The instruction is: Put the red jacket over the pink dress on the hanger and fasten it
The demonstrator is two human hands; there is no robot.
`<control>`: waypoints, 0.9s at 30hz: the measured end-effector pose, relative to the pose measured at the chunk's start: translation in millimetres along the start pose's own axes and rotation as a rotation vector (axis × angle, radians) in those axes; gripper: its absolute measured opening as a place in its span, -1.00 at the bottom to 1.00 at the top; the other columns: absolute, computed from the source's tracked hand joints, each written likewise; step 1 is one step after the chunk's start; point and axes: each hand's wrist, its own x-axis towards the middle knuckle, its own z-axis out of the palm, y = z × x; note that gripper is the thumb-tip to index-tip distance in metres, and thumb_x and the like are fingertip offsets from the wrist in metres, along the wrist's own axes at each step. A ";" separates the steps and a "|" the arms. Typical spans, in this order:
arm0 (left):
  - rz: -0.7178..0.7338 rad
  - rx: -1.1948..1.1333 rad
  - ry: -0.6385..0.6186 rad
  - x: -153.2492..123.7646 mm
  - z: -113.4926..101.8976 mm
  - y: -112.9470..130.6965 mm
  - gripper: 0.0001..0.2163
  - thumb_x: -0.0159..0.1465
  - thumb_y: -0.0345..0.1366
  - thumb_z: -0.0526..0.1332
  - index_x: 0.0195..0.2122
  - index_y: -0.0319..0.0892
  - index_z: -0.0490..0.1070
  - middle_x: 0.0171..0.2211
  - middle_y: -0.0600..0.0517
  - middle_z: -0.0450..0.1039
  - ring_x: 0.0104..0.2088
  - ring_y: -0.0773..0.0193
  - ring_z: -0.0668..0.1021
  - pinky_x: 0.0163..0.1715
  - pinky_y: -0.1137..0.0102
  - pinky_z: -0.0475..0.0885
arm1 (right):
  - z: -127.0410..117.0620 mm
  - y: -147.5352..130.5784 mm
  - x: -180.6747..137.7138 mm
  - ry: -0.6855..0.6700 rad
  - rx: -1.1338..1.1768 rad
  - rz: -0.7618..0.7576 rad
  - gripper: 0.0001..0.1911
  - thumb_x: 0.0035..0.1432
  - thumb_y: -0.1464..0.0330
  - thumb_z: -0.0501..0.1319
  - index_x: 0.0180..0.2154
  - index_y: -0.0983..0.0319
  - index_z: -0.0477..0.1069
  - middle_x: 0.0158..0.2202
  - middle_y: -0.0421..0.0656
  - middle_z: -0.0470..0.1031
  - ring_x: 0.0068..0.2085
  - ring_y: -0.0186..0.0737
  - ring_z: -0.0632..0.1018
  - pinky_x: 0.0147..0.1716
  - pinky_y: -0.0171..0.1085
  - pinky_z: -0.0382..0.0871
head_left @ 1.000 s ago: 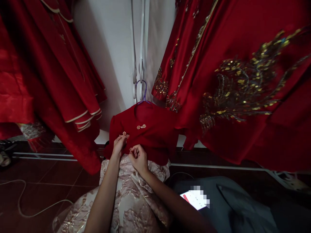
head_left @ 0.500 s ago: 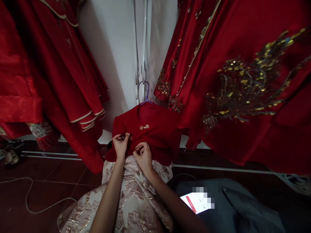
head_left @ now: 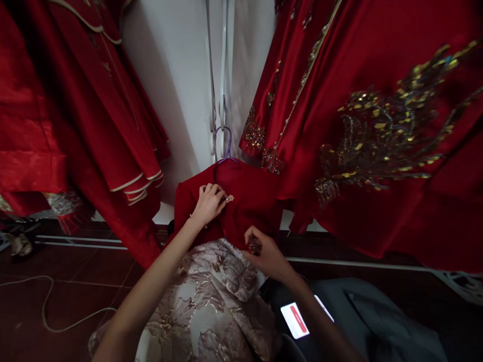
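Observation:
A red jacket (head_left: 199, 181) hangs on a purple wire hanger (head_left: 228, 147) in front of me. My left hand (head_left: 209, 203) lies over its upper front, fingertips closed at a pearl clasp (head_left: 229, 198) near the middle. Lower on the right, my right hand (head_left: 266, 251) has its fingers curled beside the jacket's hem, around a small dark, glinting piece that I cannot make out. Below the jacket, a pale pink and white brocade skirt (head_left: 204, 296) spreads toward me. Part of the jacket's left side is hidden by my left hand and forearm.
Red garments (head_left: 113, 115) hang on the left, and a red garment with gold sequins (head_left: 377, 136) on the right. A phone with a lit screen (head_left: 294, 320) lies at lower right on dark grey fabric (head_left: 362, 311). A cable (head_left: 47, 301) runs across the tiled floor.
My left hand has moved up and right from the jacket's left side to the middle clasp. My right hand has shifted right, toward the jacket's lower right.

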 end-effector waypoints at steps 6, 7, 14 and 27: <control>-0.225 -0.589 0.055 6.2 -6.4 2.2 -0.88 0.00 -0.43 0.31 -0.51 -0.08 0.42 -0.46 0.00 0.42 -0.10 0.08 0.38 0.20 0.02 -0.12 | -22.6 -8.7 24.6 -0.146 -0.058 -0.113 -0.81 -0.03 0.38 0.24 -0.28 0.20 0.39 -0.37 -0.21 0.40 -0.40 -0.33 0.43 -0.47 -0.37 0.34; -0.271 -0.685 0.070 7.3 -6.6 3.0 -0.85 -0.01 -0.47 0.31 -0.52 -0.07 0.41 -0.49 0.00 0.40 -0.10 0.08 0.39 0.20 0.02 -0.13 | -20.9 -9.9 37.3 -0.085 -0.041 -0.143 -0.82 0.00 0.36 0.23 -0.27 0.20 0.39 -0.31 -0.18 0.42 -0.31 -0.30 0.47 -0.37 -0.32 0.39; -0.408 -0.895 0.236 3.6 -4.1 6.7 -0.85 0.02 -0.54 0.25 -0.47 -0.15 0.38 -0.46 -0.04 0.41 -0.06 0.12 0.39 0.23 0.12 -0.15 | 21.1 -12.9 140.3 0.324 0.301 -0.180 -0.59 0.11 0.13 0.13 -0.07 0.22 0.27 -0.04 -0.04 0.41 0.03 -0.18 0.43 -0.01 -0.14 0.34; -0.585 0.297 0.279 -5.3 -46.6 -62.1 -0.65 0.17 -0.31 0.09 0.01 -0.20 0.31 -0.09 -0.28 0.36 -0.06 -0.08 0.41 -0.15 0.19 0.30 | -31.9 38.6 137.9 0.689 -0.756 0.149 -0.28 0.10 -0.05 0.03 0.00 0.46 0.20 -0.09 0.31 0.37 -0.02 0.19 0.41 -0.09 0.03 0.22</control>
